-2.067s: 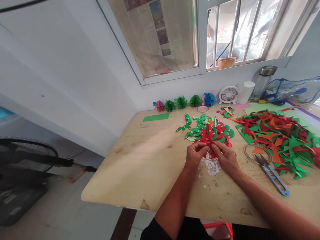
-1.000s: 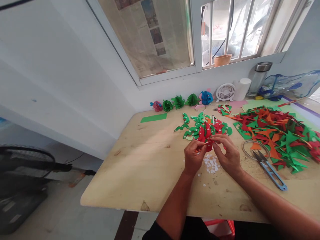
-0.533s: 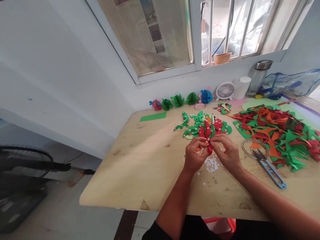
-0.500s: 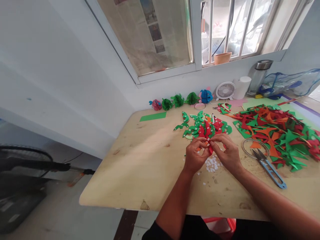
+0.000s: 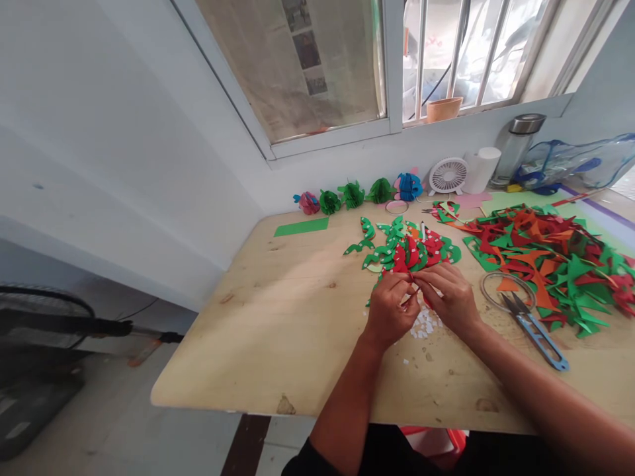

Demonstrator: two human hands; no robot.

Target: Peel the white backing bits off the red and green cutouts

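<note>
My left hand [image 5: 391, 309] and my right hand [image 5: 452, 296] meet over the table, fingers pinched close together. Between them is a red paper cutout, mostly hidden by the fingers; a bit of red shows under the right fingers. Just beyond my fingertips lies a pile of green and red paper cutouts [image 5: 397, 250], many bearing small white squares. Small white paper bits [image 5: 424, 324] are scattered on the wood below my hands. A white-tipped pen-like stick [image 5: 423, 230] rests among the cutouts.
Blue-handled thread snips [image 5: 538, 336] and a ring [image 5: 489, 297] lie right of my arm, beside a heap of paper scraps [image 5: 555, 264]. Along the wall stand folded-paper figures [image 5: 352, 195], a small fan [image 5: 448, 176] and a glass bottle [image 5: 516, 152]. A green strip [image 5: 301, 227] lies at back left.
My fingers have drawn closer together and turned the red paper cutout, so less of it shows now. The left hand has rolled slightly, its knuckles facing more upward.
</note>
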